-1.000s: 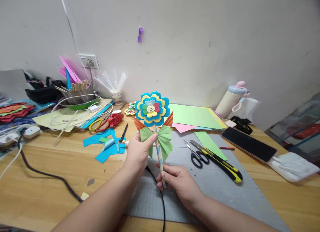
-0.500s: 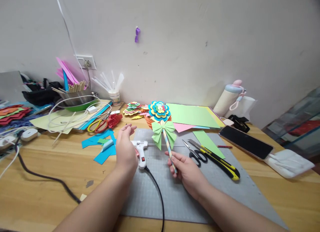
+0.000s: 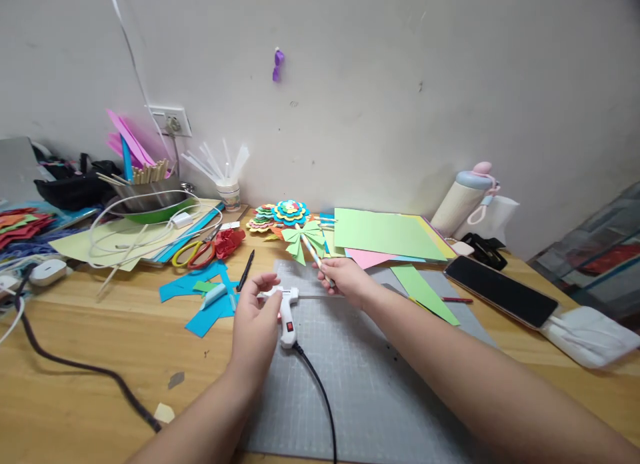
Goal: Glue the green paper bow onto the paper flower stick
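Observation:
My right hand grips the striped stem of a paper flower with a layered blue, yellow and white head and pleated green leaves. The flower tilts away to the left, its head overlapping other layered paper flowers by the wall. Beside the white hot glue gun, my left hand is open, fingers loosely bent and thumb apart. It hides part of the gun's front; whether they touch I cannot tell. Beneath lies a grey cutting mat. My right forearm covers the scissors and most of the utility knife.
Blue paper scraps, a black pen and colourful-handled scissors lie left. Green paper sheets lie at the back. A phone and a bottle are right. The glue gun's black cord crosses the mat.
My right hand has moved the flower forward and left, toward the other paper flowers. My left hand has lowered slightly, its fingers now spread more, and the black pen has come into view.

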The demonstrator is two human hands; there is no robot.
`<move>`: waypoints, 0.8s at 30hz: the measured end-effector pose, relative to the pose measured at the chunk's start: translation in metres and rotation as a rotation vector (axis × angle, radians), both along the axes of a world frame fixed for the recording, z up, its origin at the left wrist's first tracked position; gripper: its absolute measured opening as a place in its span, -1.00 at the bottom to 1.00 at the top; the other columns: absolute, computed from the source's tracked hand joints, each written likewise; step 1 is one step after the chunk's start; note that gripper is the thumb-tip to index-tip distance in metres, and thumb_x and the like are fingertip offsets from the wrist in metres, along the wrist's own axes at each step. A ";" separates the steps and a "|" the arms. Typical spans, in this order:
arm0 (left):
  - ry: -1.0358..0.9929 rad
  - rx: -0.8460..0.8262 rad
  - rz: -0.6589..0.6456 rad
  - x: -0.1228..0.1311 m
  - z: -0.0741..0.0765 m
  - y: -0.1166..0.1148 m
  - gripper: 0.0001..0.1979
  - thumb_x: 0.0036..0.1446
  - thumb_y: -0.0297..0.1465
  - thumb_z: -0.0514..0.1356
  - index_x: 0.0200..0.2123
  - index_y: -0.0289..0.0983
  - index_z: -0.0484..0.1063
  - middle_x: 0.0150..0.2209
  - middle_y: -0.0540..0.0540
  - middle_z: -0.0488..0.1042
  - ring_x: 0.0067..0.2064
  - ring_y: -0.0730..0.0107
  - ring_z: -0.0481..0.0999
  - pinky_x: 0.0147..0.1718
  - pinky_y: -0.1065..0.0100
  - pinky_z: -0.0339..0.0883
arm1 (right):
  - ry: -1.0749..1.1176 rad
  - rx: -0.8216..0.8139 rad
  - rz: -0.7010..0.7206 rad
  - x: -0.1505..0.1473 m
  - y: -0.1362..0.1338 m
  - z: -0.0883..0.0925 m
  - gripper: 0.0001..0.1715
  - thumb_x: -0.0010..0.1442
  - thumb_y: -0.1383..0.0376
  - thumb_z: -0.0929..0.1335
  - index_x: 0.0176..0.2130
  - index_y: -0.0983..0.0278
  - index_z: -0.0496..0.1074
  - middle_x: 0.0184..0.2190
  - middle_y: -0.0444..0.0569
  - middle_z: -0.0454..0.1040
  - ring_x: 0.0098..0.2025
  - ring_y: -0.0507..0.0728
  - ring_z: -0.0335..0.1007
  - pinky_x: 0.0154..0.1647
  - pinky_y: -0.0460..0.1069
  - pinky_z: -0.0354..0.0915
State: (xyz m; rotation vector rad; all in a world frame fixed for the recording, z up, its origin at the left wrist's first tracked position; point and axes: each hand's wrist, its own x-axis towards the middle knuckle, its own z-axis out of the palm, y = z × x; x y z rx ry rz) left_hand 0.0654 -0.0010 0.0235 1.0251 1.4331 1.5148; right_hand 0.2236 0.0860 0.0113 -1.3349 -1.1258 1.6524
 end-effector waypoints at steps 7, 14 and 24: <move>0.160 0.064 -0.016 0.006 -0.008 -0.006 -0.81 -0.01 -0.40 0.20 -0.25 -0.20 0.42 -0.21 -0.07 0.40 -0.28 0.31 0.36 -0.32 0.35 0.25 | -0.112 0.058 0.046 -0.036 0.052 -0.009 -0.65 0.27 0.23 0.31 0.02 0.32 0.33 -0.02 0.05 0.39 -0.10 0.17 0.41 -0.13 0.14 0.38; 0.269 0.103 -0.071 0.006 -0.013 -0.009 -0.81 -0.02 -0.45 0.20 -0.27 -0.17 0.47 -0.24 -0.07 0.43 -0.20 0.21 0.33 -0.25 0.28 0.19 | -0.300 0.152 0.071 -0.051 0.072 -0.022 -0.65 0.27 0.23 0.31 0.02 0.31 0.33 -0.03 0.05 0.39 -0.11 0.16 0.41 -0.14 0.13 0.39; 0.101 0.229 0.172 0.002 -0.006 -0.006 -0.78 0.10 -0.42 0.15 -0.15 -0.17 0.31 -0.16 -0.05 0.35 -0.19 0.32 0.36 -0.22 0.31 0.25 | -0.714 0.535 0.149 -0.001 0.024 0.008 -0.68 0.28 0.23 0.29 0.01 0.27 0.36 0.03 0.05 0.36 -0.03 0.19 0.36 -0.02 0.17 0.32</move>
